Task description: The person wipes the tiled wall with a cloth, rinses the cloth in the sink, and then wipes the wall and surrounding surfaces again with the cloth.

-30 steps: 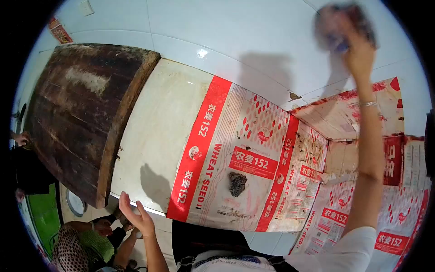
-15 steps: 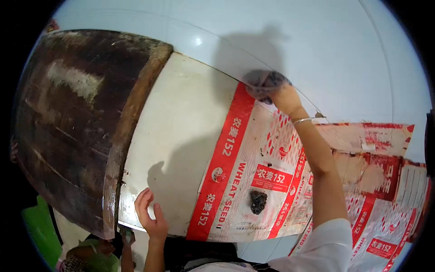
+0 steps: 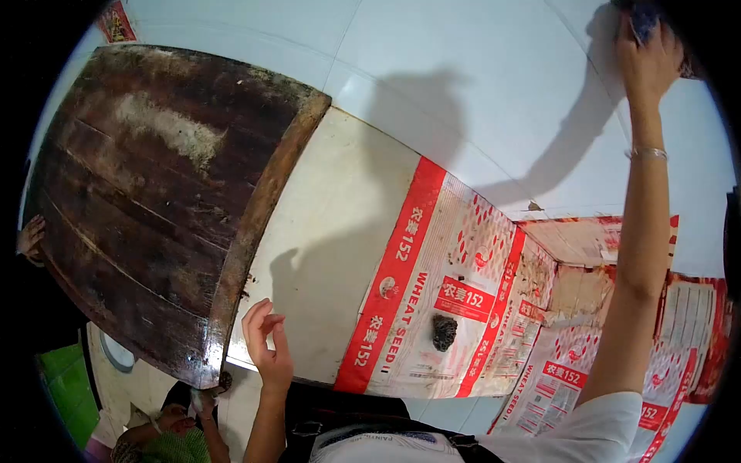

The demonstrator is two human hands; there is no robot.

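Observation:
My right hand [image 3: 648,65] is raised high at the far right, against the white tiled wall [image 3: 494,77]. Its fingers are closed on a dark, bluish crumpled cloth, [image 3: 644,21] partly cut off by the view's dark edge. My left hand [image 3: 266,346] hovers over the front edge of the cream countertop [image 3: 324,208], fingers loosely curled and apart, with nothing in it. To its right, a dark rough clump [image 3: 444,332], perhaps a scouring pad, lies on the red and white wheat seed sack [image 3: 394,262] that covers part of the counter.
A large stained wooden board [image 3: 154,193] stands at the left, with another person's hand [image 3: 31,239] at its far edge. A second person [image 3: 174,432] is low at the bottom left, a hand near the board's corner. More printed sacking [image 3: 571,363] covers surfaces at the right.
My right hand has swept up and right along the wall with the cloth, from the back edge of the sack. My left hand stays near the counter edge. The view has shifted slightly.

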